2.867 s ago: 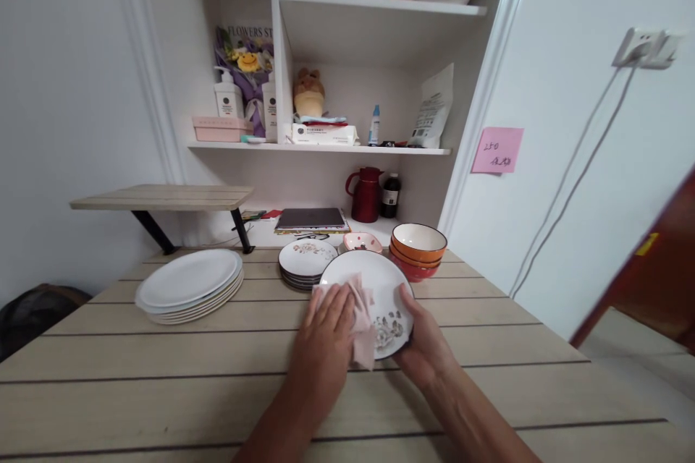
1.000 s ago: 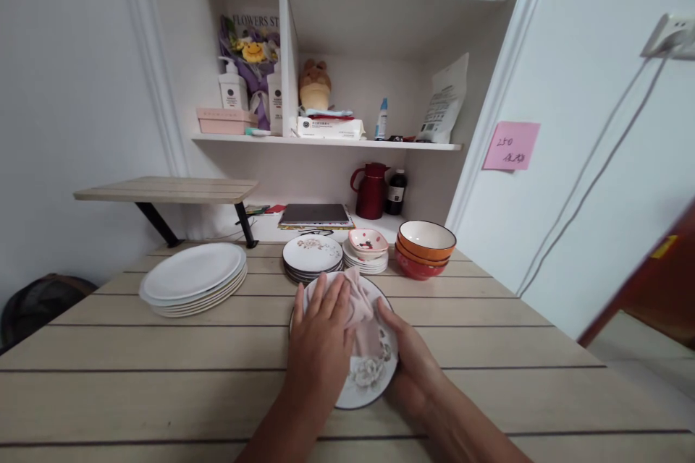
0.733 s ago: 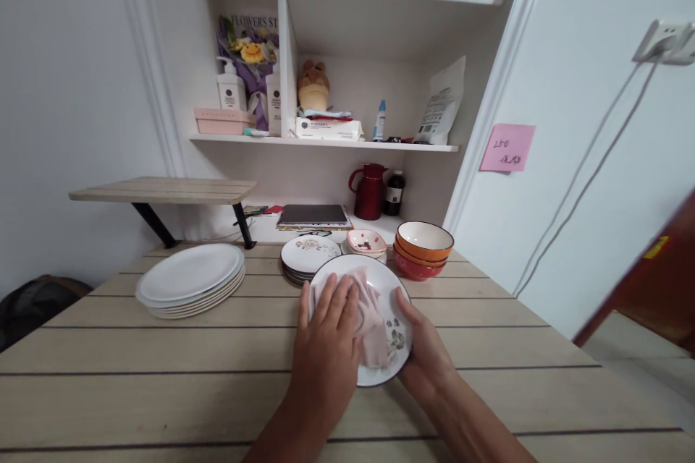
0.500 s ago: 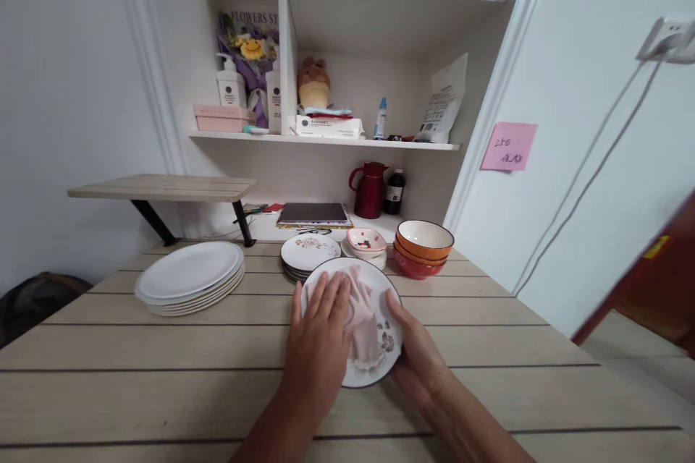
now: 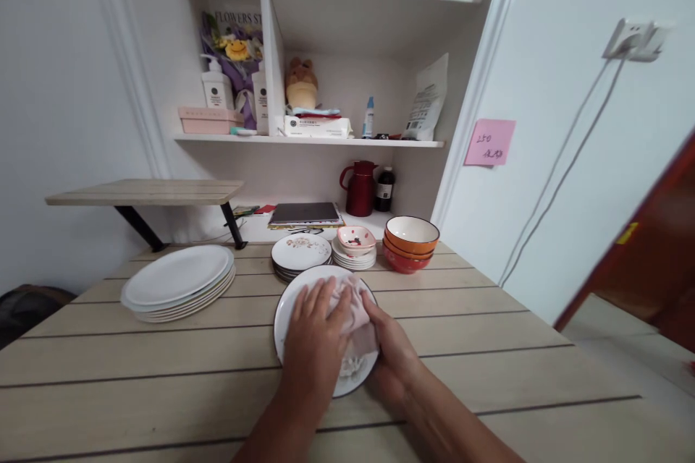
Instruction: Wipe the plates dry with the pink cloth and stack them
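I'm seeing the plate [image 5: 287, 312] lying on the table [image 5: 135, 376] straight ahead of me, near the middle; the cloth [image 5: 355, 312] is sitting on it, with the left hand [image 5: 312, 343] lying flat over the cloth and the right hand [image 5: 395, 354] clasping the plate's right rim; behind the plate a row is running left to right — a pile of small plates [image 5: 301, 252], a pile of little dishes [image 5: 355, 242], stacked bowls [image 5: 411, 239]; the wide plates [image 5: 177, 281] are resting well off to the left; a jug [image 5: 358, 188] and a bottle [image 5: 384, 188] are standing side by side on the ledge [image 5: 374, 220] behind the dishes.
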The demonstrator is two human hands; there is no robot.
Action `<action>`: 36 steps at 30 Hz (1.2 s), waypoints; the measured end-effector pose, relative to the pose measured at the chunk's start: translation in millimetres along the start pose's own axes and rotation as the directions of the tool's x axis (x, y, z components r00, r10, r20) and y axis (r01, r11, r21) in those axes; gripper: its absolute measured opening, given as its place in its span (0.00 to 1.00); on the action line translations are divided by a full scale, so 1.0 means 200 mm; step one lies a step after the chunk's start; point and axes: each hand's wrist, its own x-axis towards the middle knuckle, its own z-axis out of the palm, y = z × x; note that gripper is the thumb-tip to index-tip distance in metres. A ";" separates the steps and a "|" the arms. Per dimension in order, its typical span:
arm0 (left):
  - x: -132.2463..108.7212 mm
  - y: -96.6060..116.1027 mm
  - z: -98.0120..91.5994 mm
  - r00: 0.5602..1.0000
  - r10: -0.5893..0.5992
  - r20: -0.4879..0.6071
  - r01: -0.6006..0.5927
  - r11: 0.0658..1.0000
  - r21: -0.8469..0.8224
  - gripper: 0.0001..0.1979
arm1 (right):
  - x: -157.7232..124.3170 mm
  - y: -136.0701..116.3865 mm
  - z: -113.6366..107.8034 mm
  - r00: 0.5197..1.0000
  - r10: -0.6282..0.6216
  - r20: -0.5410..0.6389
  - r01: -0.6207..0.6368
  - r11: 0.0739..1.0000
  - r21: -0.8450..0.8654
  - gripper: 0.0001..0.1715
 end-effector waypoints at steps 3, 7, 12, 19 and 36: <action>-0.01 0.03 0.03 0.981 0.187 0.050 -0.181 0.979 -0.095 0.28 | 0.01 -0.09 -0.03 1.000 0.003 -0.017 -0.003 1.000 0.003 0.30; -0.02 0.06 0.02 0.980 0.194 0.044 -0.191 0.978 -0.080 0.27 | 0.01 -0.21 -0.07 0.994 -0.112 -0.014 0.112 0.993 0.028 0.31; 0.00 -0.02 -0.02 0.999 -0.012 -0.041 0.016 0.993 0.121 0.25 | -0.02 -0.19 -0.05 0.993 -0.115 -0.015 0.115 0.993 -0.029 0.31; 0.01 -0.11 -0.06 0.954 -0.203 -0.219 0.258 0.930 0.263 0.25 | -0.05 0.06 0.02 0.990 0.138 -0.008 -0.138 0.983 -0.120 0.30; -0.02 0.02 0.09 0.976 0.191 -0.107 -0.201 0.975 -0.097 0.20 | 0.01 -0.03 -0.03 1.000 0.022 -0.006 -0.022 0.999 -0.030 0.26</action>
